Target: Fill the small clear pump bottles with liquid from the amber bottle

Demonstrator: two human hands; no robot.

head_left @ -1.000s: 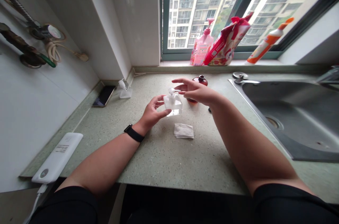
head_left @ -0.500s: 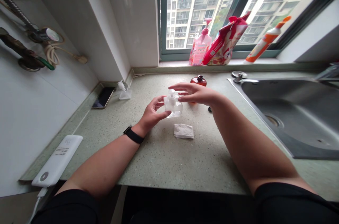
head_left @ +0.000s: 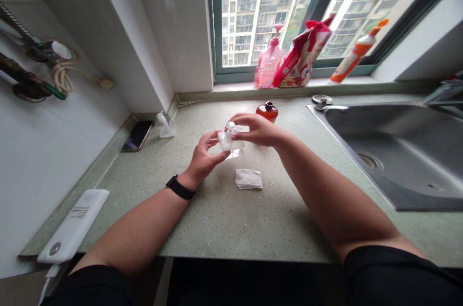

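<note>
A small clear pump bottle point(head_left: 226, 141) with a white pump head is in the middle, over the counter. Wrapped around its left side, my left hand point(head_left: 201, 160) grips the body between thumb and fingers. My right hand point(head_left: 259, 130) reaches in from the right, its thumb and fingers closed around the neck just below the pump head. The bottle tilts slightly to the left. Behind my right hand stands an open amber bottle point(head_left: 267, 112), partly covered by that hand. A folded white tissue point(head_left: 248, 179) lies nearer to me on the counter.
Left on the speckled counter point(head_left: 217, 229) are a dark phone point(head_left: 138, 135), a second clear pump bottle point(head_left: 167, 128) and a white power bank point(head_left: 74, 226). The steel sink point(head_left: 392, 151) is at right. A pink pump bottle point(head_left: 268, 67), red bag point(head_left: 302, 60) and orange-white bottle point(head_left: 352, 61) line the windowsill.
My right hand has moved in and its fingers have closed on the bottle's neck. The bottle now leans a little left. The view has shifted slightly.
</note>
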